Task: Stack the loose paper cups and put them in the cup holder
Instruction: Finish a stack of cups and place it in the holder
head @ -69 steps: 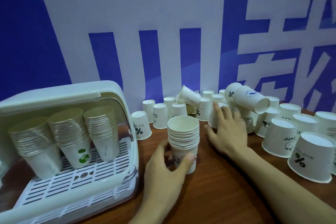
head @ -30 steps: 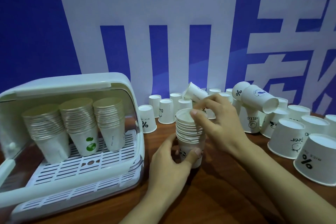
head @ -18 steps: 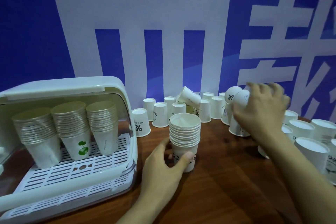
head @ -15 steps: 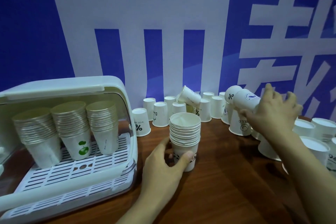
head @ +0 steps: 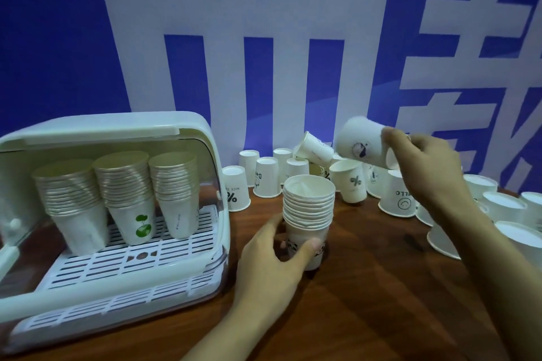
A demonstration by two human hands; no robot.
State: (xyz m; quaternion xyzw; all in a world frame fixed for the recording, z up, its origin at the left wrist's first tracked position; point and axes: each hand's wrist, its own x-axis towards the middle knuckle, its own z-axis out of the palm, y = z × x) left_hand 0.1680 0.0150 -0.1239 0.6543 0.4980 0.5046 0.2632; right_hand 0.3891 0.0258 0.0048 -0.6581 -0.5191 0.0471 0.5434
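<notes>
A stack of white paper cups (head: 308,208) stands upright on the wooden table, mouth up. My left hand (head: 274,255) grips its lowest cup. My right hand (head: 422,164) holds a single white cup (head: 359,142) with a dark print in the air, tilted on its side, up and to the right of the stack. Many loose cups (head: 265,177) stand upside down along the wall and at the right. The white cup holder (head: 117,138) at the left is open, with three tall stacks (head: 124,182) on its slatted tray.
A blue wall with big white characters (head: 264,67) rises close behind the cups. One cup (head: 312,146) lies tipped on top of others at the back. A "%" cup (head: 352,184) leans beside the stack. Bare wood (head: 366,302) lies in front.
My right hand took the tilted cup off the pile at the right and lifted it up and leftward. My left hand kept its hold on the stack.
</notes>
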